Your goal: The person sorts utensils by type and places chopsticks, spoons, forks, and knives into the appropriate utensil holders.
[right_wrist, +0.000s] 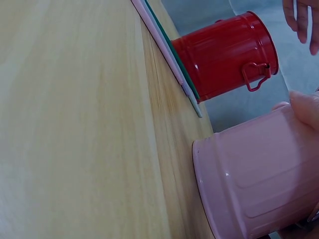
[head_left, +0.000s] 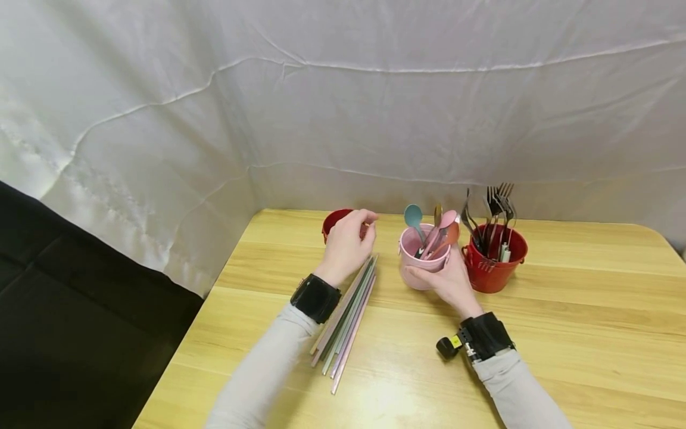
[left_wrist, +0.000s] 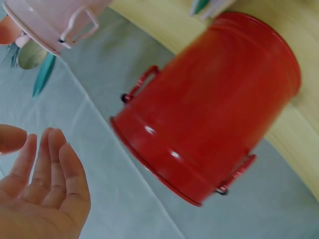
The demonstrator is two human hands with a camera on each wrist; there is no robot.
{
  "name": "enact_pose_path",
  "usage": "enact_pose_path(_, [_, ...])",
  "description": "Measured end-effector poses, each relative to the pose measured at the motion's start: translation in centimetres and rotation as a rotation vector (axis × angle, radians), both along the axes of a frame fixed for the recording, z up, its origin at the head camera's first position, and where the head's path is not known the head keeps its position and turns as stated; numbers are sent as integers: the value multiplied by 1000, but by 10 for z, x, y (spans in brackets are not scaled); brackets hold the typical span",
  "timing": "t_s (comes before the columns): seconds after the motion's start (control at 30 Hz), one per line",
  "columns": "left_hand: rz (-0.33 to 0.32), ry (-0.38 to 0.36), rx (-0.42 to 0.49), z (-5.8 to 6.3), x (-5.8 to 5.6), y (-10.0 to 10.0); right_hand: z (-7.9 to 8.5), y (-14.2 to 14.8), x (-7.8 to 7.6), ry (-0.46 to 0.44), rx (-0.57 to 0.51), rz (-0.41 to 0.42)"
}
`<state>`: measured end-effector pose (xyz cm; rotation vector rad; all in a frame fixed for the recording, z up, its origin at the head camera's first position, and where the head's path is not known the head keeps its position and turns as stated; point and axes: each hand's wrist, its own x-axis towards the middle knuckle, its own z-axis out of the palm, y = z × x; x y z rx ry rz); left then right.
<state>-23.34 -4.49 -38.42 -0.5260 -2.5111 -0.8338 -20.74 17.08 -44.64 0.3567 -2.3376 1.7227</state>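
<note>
My right hand grips the pink bucket by its side, thumb across the front near the rim. Spoons stand in that bucket, among them a teal spoon, a pink spoon and an orange-red spoon. My left hand, fingers loosely bent and holding nothing, hovers by the rim of a small red bucket that stands upright at the back left. In the head view the hand hides much of that bucket. A bundle of pastel chopsticks lies on the table under my left wrist.
A second red bucket holding several forks stands right beside my right hand. The wooden table ends at the back against a pale cloth. A black surface lies beyond its left edge.
</note>
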Motion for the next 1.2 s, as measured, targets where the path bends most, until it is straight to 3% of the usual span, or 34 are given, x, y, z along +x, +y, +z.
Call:
enact_pose_path(0.23, [64, 44, -83, -8, -10, -17, -2, 0, 0, 0, -2, -6])
enact_pose_path(0.43, [121, -45, -84, -13, -16, -32, -1, -3, -2, 44, -24, 11])
enact_pose_path(0.73, [136, -213, 74, -32, -21, -50, 8, -2, 4, 23, 30, -74])
enact_pose_path(0.93, [112, -306, 225, -44, -26, -58, -2, 3, -4, 43, 35, -153])
enact_pose_path(1.07, [104, -352, 277, -49, -28, -61, -6, 3, -7, 83, 74, -223])
enact_pose_path(1.2, [105, -378, 298, -52, -30, -62, 0, 1, -4, 116, 112, -254])
